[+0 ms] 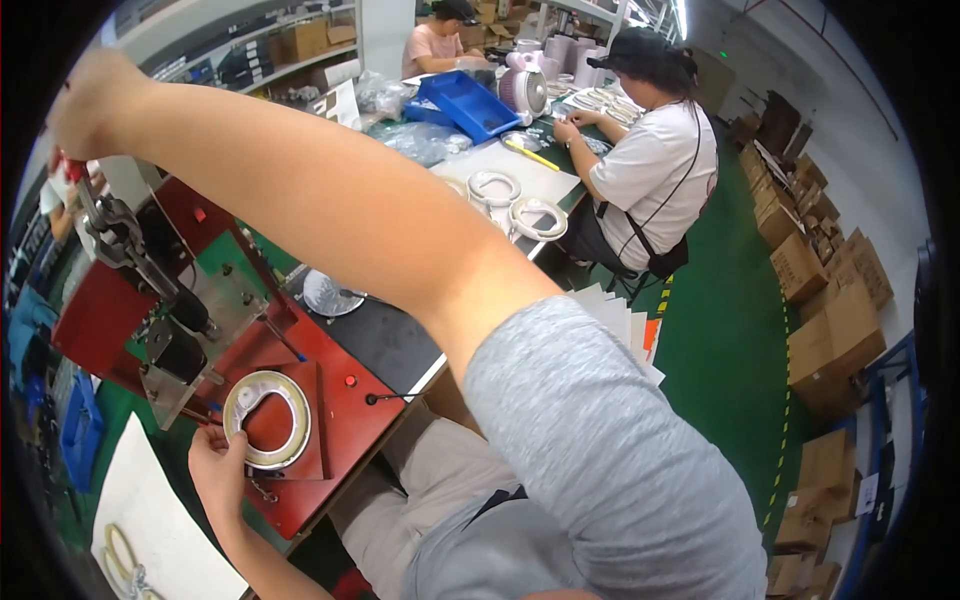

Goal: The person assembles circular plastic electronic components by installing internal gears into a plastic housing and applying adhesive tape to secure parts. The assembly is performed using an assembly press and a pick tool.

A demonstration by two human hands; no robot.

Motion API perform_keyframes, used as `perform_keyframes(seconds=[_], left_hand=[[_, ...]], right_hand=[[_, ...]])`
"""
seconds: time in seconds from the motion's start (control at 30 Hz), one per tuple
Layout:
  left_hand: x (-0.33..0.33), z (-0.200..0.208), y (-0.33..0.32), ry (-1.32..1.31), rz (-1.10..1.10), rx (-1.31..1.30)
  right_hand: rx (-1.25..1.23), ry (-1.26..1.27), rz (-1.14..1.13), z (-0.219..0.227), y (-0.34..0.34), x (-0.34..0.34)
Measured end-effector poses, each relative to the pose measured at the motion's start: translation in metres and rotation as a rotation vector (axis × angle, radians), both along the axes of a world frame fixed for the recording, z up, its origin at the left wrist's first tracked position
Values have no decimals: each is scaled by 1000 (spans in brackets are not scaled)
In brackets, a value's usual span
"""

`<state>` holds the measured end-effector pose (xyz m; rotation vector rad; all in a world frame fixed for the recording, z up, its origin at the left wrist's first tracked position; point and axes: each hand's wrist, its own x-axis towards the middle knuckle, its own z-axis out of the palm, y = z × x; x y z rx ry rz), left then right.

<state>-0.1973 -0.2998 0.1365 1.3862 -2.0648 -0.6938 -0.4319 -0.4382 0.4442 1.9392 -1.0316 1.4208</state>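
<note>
Head view: near-round ring (244, 400) flat, broad side upper-left, left fingers (237, 448) touching.

Two bare hands are shown: one left hand (217, 468), one right hand (97, 105). One press (357, 412) is seen, with one lever (75, 170) and one ring (299, 412) counted on it. Three other people (652, 150) are made out, one only partly. Cartons (838, 335) cannot be fully counted.
</note>
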Motion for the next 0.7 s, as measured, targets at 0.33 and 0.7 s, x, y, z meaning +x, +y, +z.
perform_keyframes(seconds=[0.33, 0.7], left_hand=[[46, -14, 48, 996, -192, 619], [64, -32, 102, 1400, -189, 455]], right_hand=[[853, -346, 232, -42, 68, -19], [671, -66, 414, -253, 292, 37]])
